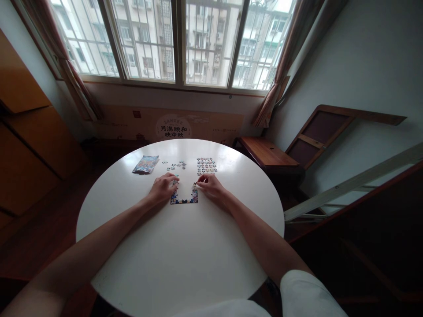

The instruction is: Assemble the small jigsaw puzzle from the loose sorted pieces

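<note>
The right hand is pinching a jigsaw piece.
On the tabletop, a U-shaped puzzle border is opening far, long axis running near-far; the left hand is touching its left side, grip unclear.

Both arms are held out forward and angled inward, so that the two hands are brought near each other, a narrow gap being left between them. The left forearm is laid out in a long slant from the lower left, bare to the wrist; the left hand is turned palm down, its fingers curved and pointed inward, the thumb held a little apart beneath. The right forearm is slanted in from the lower right. The right hand is bent inward, thumb and forefinger being drawn together in a pinch, knuckles raised.
</note>
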The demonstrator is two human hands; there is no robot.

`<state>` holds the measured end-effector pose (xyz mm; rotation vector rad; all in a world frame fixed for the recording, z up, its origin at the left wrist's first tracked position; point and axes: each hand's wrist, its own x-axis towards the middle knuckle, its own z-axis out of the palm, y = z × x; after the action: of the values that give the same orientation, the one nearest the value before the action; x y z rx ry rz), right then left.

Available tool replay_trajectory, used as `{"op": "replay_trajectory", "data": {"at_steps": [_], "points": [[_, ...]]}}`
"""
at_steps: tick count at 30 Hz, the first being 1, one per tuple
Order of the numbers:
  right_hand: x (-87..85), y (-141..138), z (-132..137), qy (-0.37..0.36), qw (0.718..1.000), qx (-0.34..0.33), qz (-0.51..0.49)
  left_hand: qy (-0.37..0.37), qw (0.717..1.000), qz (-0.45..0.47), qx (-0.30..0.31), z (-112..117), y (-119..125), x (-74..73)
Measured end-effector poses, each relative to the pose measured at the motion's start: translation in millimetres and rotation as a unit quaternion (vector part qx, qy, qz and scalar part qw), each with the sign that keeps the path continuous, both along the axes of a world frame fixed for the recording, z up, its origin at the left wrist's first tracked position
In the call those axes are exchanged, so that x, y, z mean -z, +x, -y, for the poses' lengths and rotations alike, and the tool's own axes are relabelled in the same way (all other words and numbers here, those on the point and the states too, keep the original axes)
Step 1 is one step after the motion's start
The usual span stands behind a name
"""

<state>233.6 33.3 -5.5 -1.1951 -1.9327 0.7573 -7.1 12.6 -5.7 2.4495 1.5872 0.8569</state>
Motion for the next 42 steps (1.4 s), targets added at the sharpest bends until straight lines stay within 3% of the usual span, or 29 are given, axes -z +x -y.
{"op": "replay_trajectory", "data": {"at_steps": [4,8,14,25,42], "points": [[-2.6,-4,3,0.006,1.000,0.012,-0.018,0.025,0.999,-0.001,0.032,0,1,-0.3],[-2.0,-9,5,0.000,0.997,-0.019,-0.069,0.061,0.994,-0.002,0.089,4,5,-3.9],[-2.5,-12,8,-0.011,0.993,-0.065,-0.101,0.039,0.985,0.003,0.165,6,9,-4.8],[-6.5,-2,7,0.011,0.998,-0.059,-0.004,0.048,0.978,-0.023,0.201,9,10,-4.9],[-3.4,4,3,-0.010,0.995,-0.097,0.017,0.009,0.972,-0.075,0.224,18,11,-10.6]]}}
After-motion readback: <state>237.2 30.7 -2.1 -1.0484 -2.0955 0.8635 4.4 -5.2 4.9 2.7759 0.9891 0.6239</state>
